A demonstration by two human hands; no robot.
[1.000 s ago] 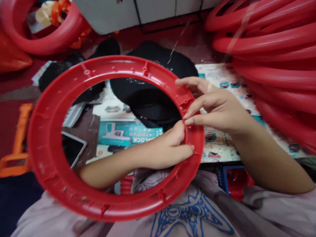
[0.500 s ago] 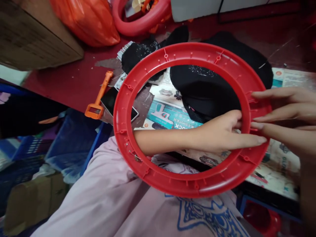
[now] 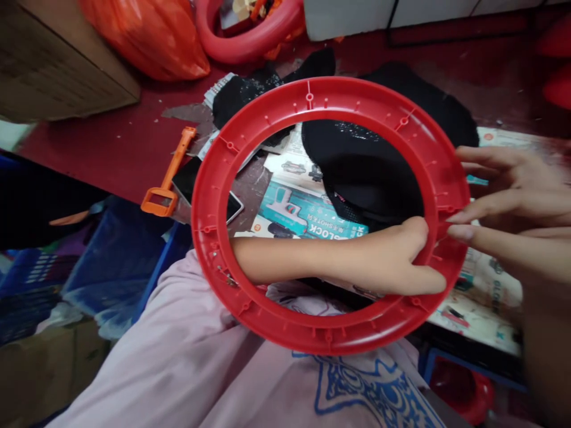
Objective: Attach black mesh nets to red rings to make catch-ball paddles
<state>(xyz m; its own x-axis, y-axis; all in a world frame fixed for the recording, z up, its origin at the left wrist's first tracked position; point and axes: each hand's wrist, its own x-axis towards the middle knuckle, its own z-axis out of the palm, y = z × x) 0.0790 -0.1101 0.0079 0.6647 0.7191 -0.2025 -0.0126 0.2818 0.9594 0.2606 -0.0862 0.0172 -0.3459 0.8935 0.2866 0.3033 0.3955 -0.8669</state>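
Note:
A round red plastic ring (image 3: 446,154), its ribbed and pegged hollow side facing me, is held up over my lap. My left hand (image 3: 401,255) reaches through its opening and grips the ring at the right side, thumb lying on the channel and the other fingers hidden behind. My right hand (image 3: 513,208) is at the ring's right rim. Its thumb and index fingertips are pinched close together over the channel beside a peg; anything between them is too small to make out. Several tiny metal pieces (image 3: 226,276) lie in the channel at the lower left.
Behind the ring are black fabric (image 3: 361,166) and a printed cardboard sheet (image 3: 285,205). An orange plastic handle (image 3: 160,201) and a phone (image 3: 187,178) lie left. A pink-red ring (image 3: 236,50), orange bag (image 3: 147,41) and carton (image 3: 57,65) stand behind. Blue crates (image 3: 107,273) are below left.
The ring has turned a little clockwise, and my left thumb has slid lower along it. My right fingertips have stayed near the right rim. The whole view has shifted slightly.

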